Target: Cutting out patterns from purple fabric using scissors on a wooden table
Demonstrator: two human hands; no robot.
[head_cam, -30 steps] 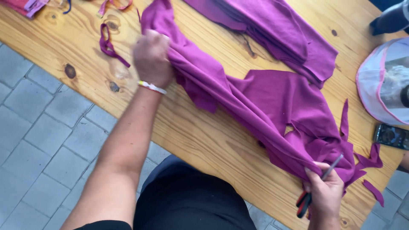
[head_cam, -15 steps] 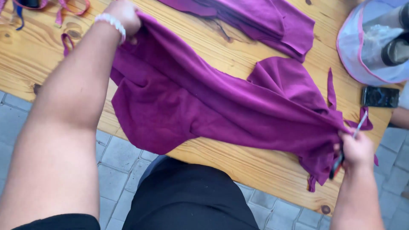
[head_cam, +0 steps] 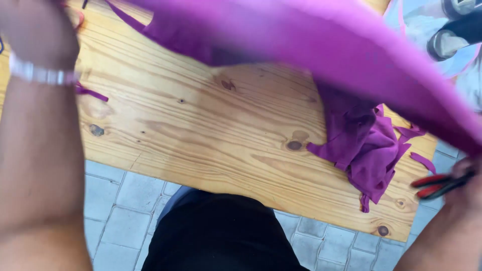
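Head view: both hands lift the purple cloth (head_cam: 321, 45) above the wooden table (head_cam: 201, 130). Left hand (head_cam: 35, 35) grips its eleven-o'clock end; right hand (head_cam: 469, 188), at three o'clock, pinches cloth and red-handled scissors (head_cam: 434, 184). Cut strips (head_cam: 374, 150) lie at two o'clock, most uncut.

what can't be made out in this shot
Head view only:
- Left hand: motion-blurred, its grip on the purple cloth unclear.
- Right hand: cut off by the right edge, so the fingers on the red-handled scissors cannot be read.
- Scissor blades: hidden behind the cloth or out of frame.
- Cloth: blurred, covers the far side of the wooden table.
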